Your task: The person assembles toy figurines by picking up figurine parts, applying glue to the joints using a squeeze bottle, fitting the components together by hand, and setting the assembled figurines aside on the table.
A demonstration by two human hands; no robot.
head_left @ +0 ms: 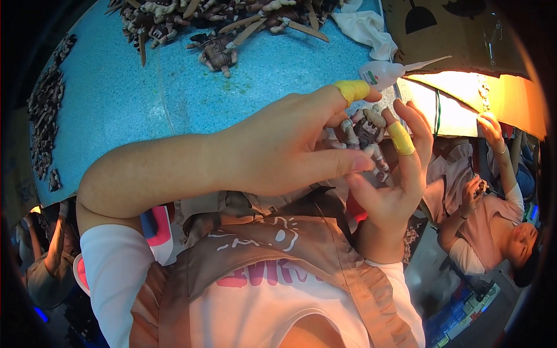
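Observation:
Both my hands meet over the near edge of a blue table (pixel 145 93). My left hand (pixel 284 145) has a yellow wrap on its forefinger tip and pinches a small brown and cream toy figure (pixel 366 134). My right hand (pixel 397 174), with a yellow wrap on one finger, cups the same figure from below and the right. The figure's lower legs stick out between the two hands. A small white glue bottle (pixel 386 72) with a long nozzle lies just beyond my fingertips.
A heap of similar brown figures (pixel 220 26) lies at the table's far side, with dark small parts (pixel 46 110) along the left edge. A white cloth (pixel 365 29) and a cardboard box (pixel 464 35) sit at the far right. Another person (pixel 493 214) works to the right.

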